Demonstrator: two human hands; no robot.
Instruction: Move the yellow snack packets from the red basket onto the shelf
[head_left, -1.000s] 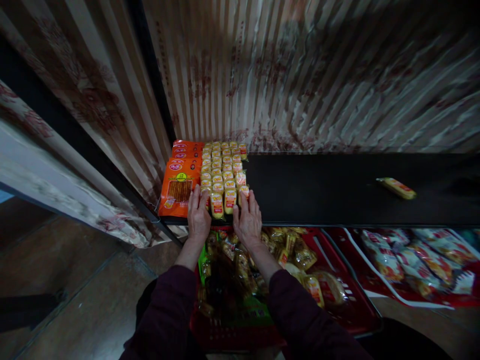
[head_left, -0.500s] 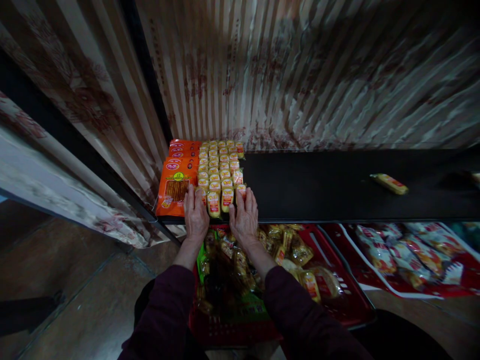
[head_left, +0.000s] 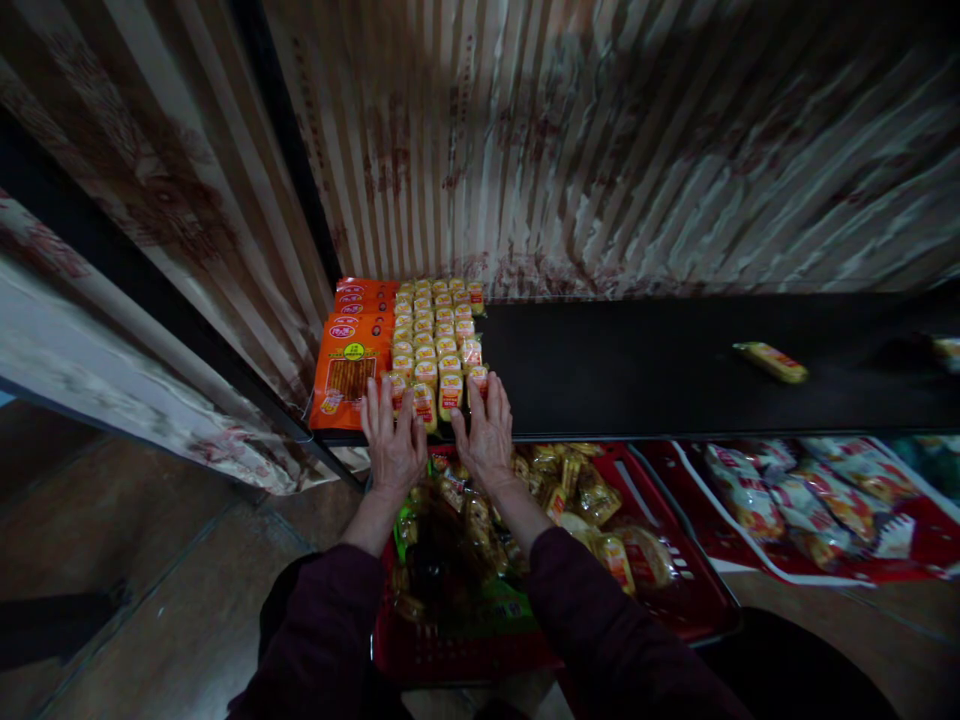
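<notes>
Rows of small yellow wrapped snack cakes stand packed together at the left end of a black shelf. My left hand lies at the front left of these rows, fingers stretched out over the nearest cakes. At the front right corner, my right hand has its fingers extended against the outer row. Both hands look open; their fingertips partly cover the front cakes. Orange snack packets lie in an overlapping stack to the left of the cakes, beside my left fingers.
Below the shelf edge, a red basket holds assorted wrapped snacks. Another red basket with white bags stands to its right. A single wrapped cake lies farther right on the shelf. Striped curtain hangs behind; a dark post rises left.
My left hand's fingers have spread and shifted right over the front cakes. My right hand stays at the right side of the rows. The view has shifted slightly.
</notes>
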